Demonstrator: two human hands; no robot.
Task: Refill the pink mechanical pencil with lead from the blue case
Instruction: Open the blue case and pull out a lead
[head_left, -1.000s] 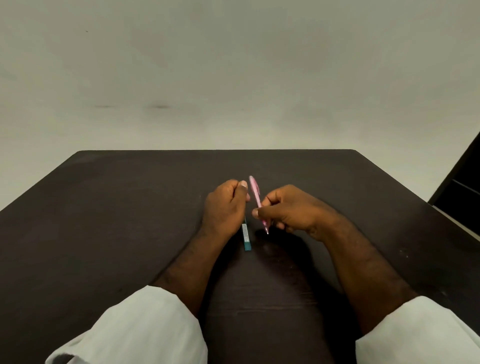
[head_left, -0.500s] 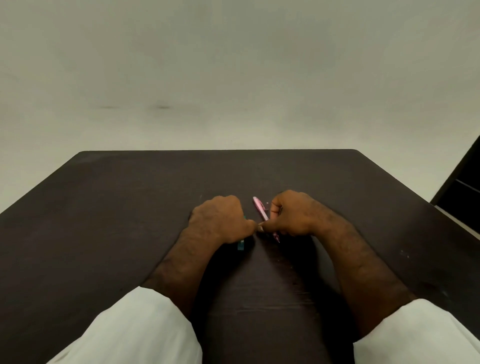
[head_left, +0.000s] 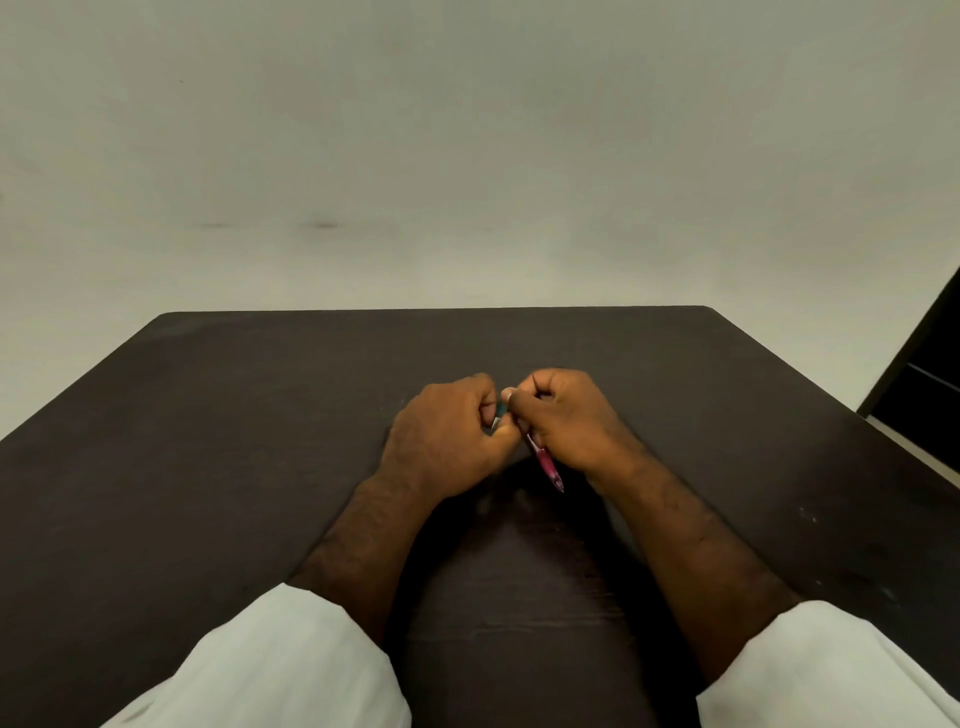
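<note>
With both fists meeting over mid-table, the left hand curls round the blue case, barely showing; right hand clamps the pink mechanical pencil, tip pointing near-right — likely freeing fingertips to work the case

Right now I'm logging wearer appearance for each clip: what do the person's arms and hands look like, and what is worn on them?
Both hands, left and right, are bare: no gloves, rings or watch visible. The forearms are bare too. Each arm wears a loose, plain white sleeve, left sleeve and right sleeve, ending below the elbow, with no markings visible.
</note>
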